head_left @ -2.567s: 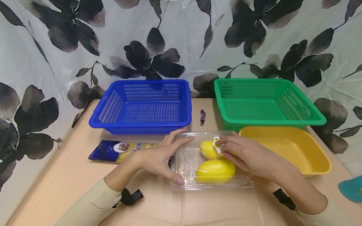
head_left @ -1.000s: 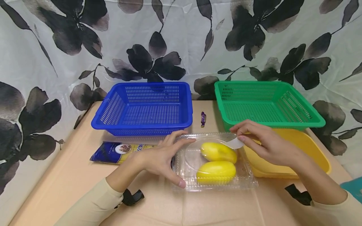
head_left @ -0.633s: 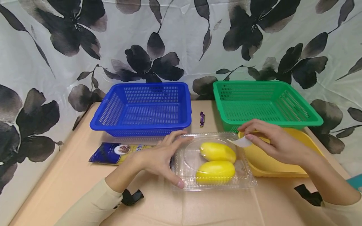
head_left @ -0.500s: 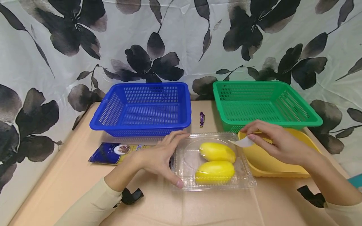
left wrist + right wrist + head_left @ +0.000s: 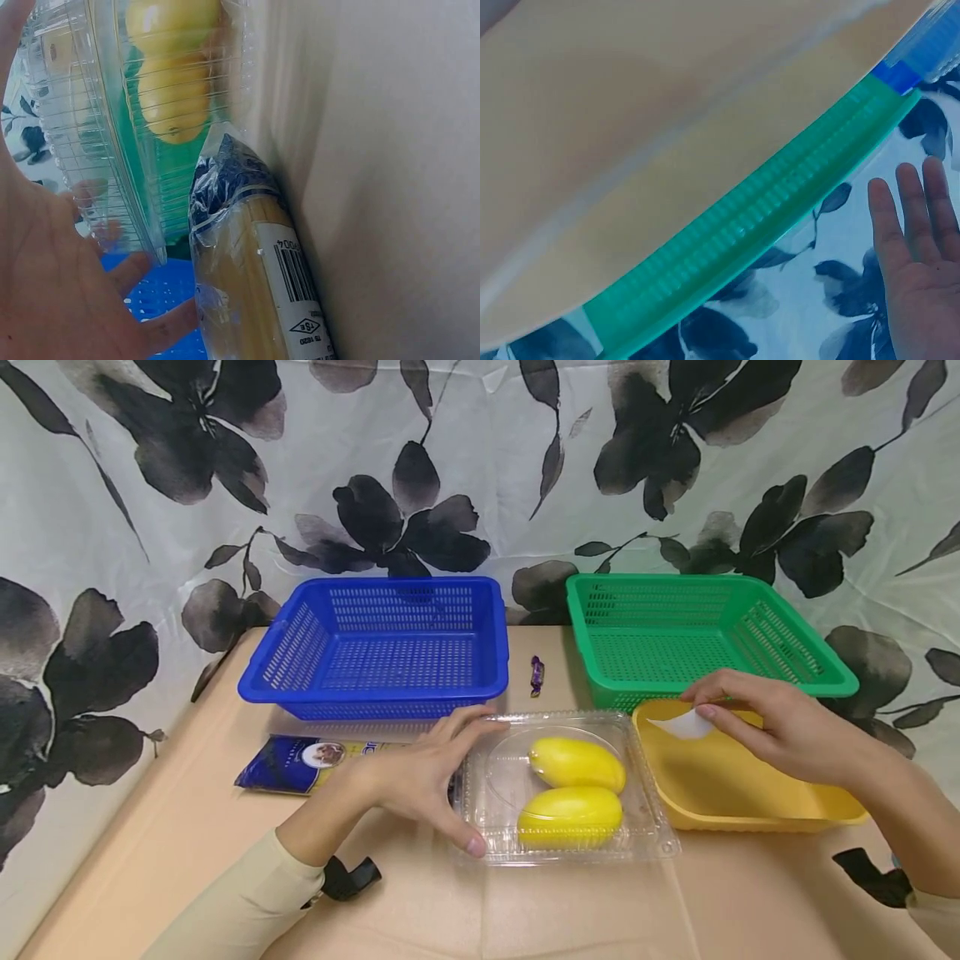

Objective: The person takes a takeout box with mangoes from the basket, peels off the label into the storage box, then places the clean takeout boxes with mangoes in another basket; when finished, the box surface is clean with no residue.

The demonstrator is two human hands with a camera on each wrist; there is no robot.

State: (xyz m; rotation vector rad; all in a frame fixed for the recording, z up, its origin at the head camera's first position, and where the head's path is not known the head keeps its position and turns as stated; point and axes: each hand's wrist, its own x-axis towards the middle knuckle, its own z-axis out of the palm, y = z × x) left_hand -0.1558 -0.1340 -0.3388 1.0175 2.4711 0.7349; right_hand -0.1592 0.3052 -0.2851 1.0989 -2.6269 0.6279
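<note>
My left hand (image 5: 420,785) rests along the left side of a clear plastic clamshell container (image 5: 498,802), thumb near its front corner and fingers spread toward the back. Under the lid lie two smooth yellow oval fruits (image 5: 573,818), one behind the other. The right hand (image 5: 787,731) pinches a curled white sticker (image 5: 686,724) between thumb and fingers, above the yellow tray (image 5: 742,818) and apart from the container. In the right wrist view, several straight fingers (image 5: 885,225) of that hand show; the sticker is out of sight there.
Behind stand a blue basket (image 5: 375,697) and a green basket (image 5: 720,681), with a purple-wrapped candy (image 5: 537,677) between them. A pasta packet (image 5: 288,764) lies partly behind the left forearm, close to the container, as the left wrist view also shows.
My right hand pulled the sticker off the container lid, above the rear fruit, and carried it right, over the yellow tray. The left hand stayed at the container's left side.
</note>
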